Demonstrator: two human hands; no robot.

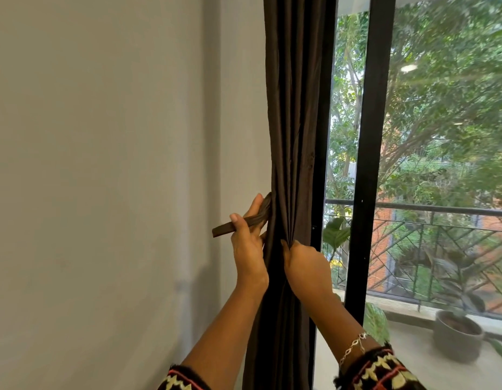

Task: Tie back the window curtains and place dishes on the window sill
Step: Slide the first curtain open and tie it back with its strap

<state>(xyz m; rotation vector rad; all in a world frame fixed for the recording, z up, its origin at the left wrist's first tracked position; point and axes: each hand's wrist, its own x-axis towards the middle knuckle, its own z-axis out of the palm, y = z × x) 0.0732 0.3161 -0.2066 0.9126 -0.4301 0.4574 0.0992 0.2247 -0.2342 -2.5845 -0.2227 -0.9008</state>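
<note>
The left hand (248, 243) had its thumb and fingers clamped on a narrow dark brown fabric tie-back strip (241, 220), whose flat free end poked out leftward past the thumb while its other end ran behind the gathered cloth. The right hand (304, 263) was clenched on the front of the dark brown pleated curtain (293, 122), fingers curled into the folds and pinching them into a tight bunch, so that the pleats fanned upward from the fist. The curtain hung as a bundled column between the plain pale grey wall (103, 164) and the black metal window frame (366, 164), just beside both. A silver chain bracelet (354, 347) circled the right wrist above a black patterned woven sleeve cuff (382, 370). No writing was legible anywhere.
</note>
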